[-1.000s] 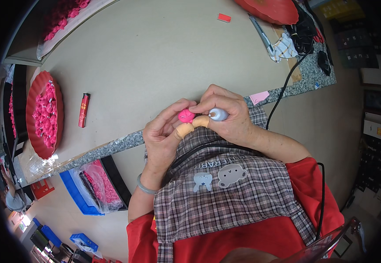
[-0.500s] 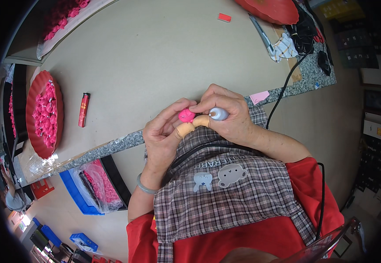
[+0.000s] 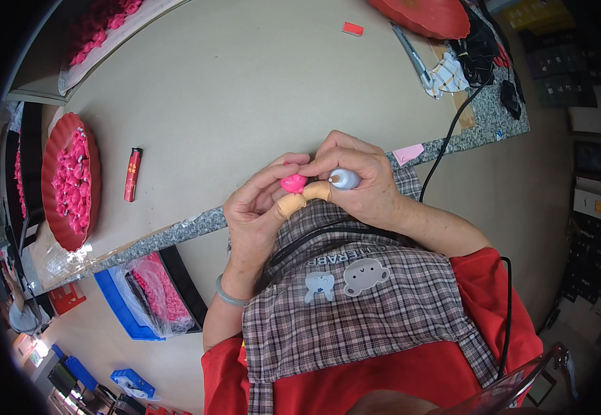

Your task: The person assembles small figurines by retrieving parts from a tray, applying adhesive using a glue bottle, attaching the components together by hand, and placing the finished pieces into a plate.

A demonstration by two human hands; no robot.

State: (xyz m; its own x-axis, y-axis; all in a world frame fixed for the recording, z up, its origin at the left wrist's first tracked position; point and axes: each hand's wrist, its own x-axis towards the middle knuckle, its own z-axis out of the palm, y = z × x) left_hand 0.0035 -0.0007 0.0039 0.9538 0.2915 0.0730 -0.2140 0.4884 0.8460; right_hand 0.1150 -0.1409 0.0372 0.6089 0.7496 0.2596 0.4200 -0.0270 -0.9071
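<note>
Between both hands, close to the table's front edge, is a small round pink piece (image 3: 293,183); its exact kind is unclear. My left hand (image 3: 253,197) closes on it with thumb and fingers. My right hand (image 3: 363,173) touches the piece with its fingertips while a small pale-blue squeeze bottle (image 3: 345,179) with a brownish tip is tucked in its grip. Tan finger covers sit on both thumbs, which meet just below the piece. The underside of the piece is hidden by the fingers.
Left on the table stand a red fluted dish (image 3: 50,187) of small pink pieces and a red lighter (image 3: 133,174). Far right are another red dish (image 3: 428,17), a utility knife (image 3: 411,52), a cloth (image 3: 447,76) and a black cable (image 3: 446,142). Below is a blue crate (image 3: 124,304).
The pink piece has turned slightly between my fingers, showing a smoother side. Both hands stay in almost the same place.
</note>
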